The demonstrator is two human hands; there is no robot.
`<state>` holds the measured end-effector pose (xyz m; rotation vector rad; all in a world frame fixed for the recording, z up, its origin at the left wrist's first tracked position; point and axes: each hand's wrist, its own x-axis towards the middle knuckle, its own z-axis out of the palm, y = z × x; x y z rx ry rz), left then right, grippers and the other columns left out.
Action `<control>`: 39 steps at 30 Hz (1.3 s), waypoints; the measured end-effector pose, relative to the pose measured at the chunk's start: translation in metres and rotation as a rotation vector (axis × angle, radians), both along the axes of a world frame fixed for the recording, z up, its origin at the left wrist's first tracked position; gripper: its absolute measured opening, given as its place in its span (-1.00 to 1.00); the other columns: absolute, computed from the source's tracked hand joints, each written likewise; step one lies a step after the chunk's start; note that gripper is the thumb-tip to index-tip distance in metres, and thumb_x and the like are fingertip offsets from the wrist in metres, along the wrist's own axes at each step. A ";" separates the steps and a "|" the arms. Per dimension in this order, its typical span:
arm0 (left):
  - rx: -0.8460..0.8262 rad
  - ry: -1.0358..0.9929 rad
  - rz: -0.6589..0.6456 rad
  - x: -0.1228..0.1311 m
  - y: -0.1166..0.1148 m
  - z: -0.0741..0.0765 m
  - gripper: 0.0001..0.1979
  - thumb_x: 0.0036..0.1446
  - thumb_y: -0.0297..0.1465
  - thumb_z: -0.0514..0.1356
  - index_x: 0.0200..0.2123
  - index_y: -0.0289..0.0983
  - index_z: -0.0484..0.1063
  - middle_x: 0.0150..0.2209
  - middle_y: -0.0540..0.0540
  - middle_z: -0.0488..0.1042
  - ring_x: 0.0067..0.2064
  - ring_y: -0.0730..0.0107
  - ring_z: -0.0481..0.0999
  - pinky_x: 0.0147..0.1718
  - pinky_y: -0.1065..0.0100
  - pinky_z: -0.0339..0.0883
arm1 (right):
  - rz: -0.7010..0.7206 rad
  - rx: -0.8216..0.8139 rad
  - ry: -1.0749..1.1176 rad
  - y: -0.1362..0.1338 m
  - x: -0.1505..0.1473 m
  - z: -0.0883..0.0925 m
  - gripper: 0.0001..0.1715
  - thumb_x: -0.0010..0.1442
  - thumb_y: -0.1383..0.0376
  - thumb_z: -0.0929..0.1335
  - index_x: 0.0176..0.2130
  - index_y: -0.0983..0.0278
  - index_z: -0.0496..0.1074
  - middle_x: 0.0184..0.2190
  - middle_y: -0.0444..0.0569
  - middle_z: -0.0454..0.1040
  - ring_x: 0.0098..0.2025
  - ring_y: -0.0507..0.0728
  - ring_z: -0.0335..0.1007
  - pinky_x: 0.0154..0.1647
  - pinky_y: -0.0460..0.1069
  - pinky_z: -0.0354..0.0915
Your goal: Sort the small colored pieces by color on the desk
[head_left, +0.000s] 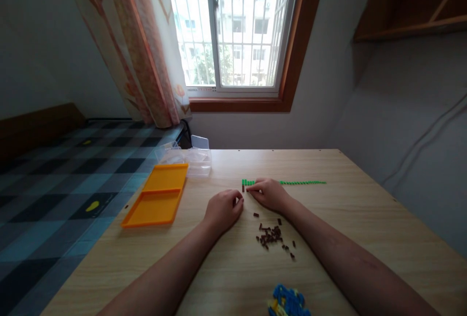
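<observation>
A row of small green blocks (302,182) runs left to right across the far part of the table, with taller ones at its left end. Just in front of that end stands a small brown block (243,188). My right hand (270,193) reaches in over the row, thumb and fingertips pinched on what looks like another small brown block (247,190). Part of the green row is hidden behind this hand. My left hand (224,209) rests on the table just left of the brown block, its fingers curled in and nothing visible in them.
A loose pile of small brown blocks (270,235) lies between my forearms. Nearer me is a heap of blue and yellow pieces (288,300). An orange two-part tray (160,191) and clear plastic boxes (199,162) stand at the left on the wooden table (365,238).
</observation>
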<state>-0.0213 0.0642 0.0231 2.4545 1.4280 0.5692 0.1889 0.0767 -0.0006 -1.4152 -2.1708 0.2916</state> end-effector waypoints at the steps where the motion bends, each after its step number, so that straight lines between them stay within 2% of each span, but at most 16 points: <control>1: -0.005 -0.002 0.005 0.000 0.000 0.000 -0.82 0.21 -0.34 0.14 -0.34 -0.21 0.55 -0.39 -0.04 0.55 -0.38 0.37 0.44 -0.38 0.36 0.13 | -0.015 0.012 -0.016 -0.002 -0.001 -0.001 -0.73 0.28 0.25 0.34 -0.11 0.04 0.63 -0.33 -0.09 0.56 -0.32 0.06 0.44 -0.30 -0.08 0.22; 7: -0.019 -0.025 0.027 -0.001 0.001 -0.002 -0.82 0.21 -0.34 0.14 -0.33 -0.21 0.54 -0.38 -0.05 0.56 -0.37 0.36 0.44 -0.38 0.35 0.12 | -0.006 0.080 -0.020 -0.006 -0.001 -0.002 -0.70 0.27 0.31 0.33 -0.10 0.07 0.63 -0.35 -0.08 0.56 -0.33 0.06 0.45 -0.32 -0.08 0.24; 14: -0.008 0.020 0.079 -0.001 0.000 -0.001 -0.82 0.24 -0.33 0.13 -0.29 -0.19 0.55 -0.33 -0.06 0.57 -0.33 0.34 0.46 -0.37 0.35 0.11 | 0.048 0.065 -0.022 -0.001 0.002 -0.003 -0.68 0.28 0.31 0.33 -0.09 0.04 0.63 -0.32 -0.10 0.63 -0.32 0.07 0.51 -0.29 -0.08 0.29; 31: -0.030 0.012 0.083 0.001 -0.002 0.002 -0.82 0.22 -0.32 0.14 -0.30 -0.18 0.56 -0.37 -0.05 0.56 -0.36 0.35 0.45 -0.38 0.35 0.11 | -0.013 0.081 -0.054 -0.004 -0.001 -0.003 -0.69 0.29 0.26 0.32 -0.08 0.02 0.62 -0.30 -0.10 0.64 -0.32 0.09 0.52 -0.30 -0.06 0.31; 39: -0.013 0.014 0.085 0.000 0.000 -0.002 -0.81 0.23 -0.32 0.14 -0.29 -0.18 0.57 -0.37 -0.05 0.56 -0.35 0.34 0.45 -0.37 0.36 0.13 | -0.014 0.077 -0.067 -0.003 -0.001 -0.002 -0.70 0.29 0.27 0.33 -0.08 0.02 0.62 -0.28 -0.12 0.64 -0.30 0.08 0.52 -0.30 -0.07 0.30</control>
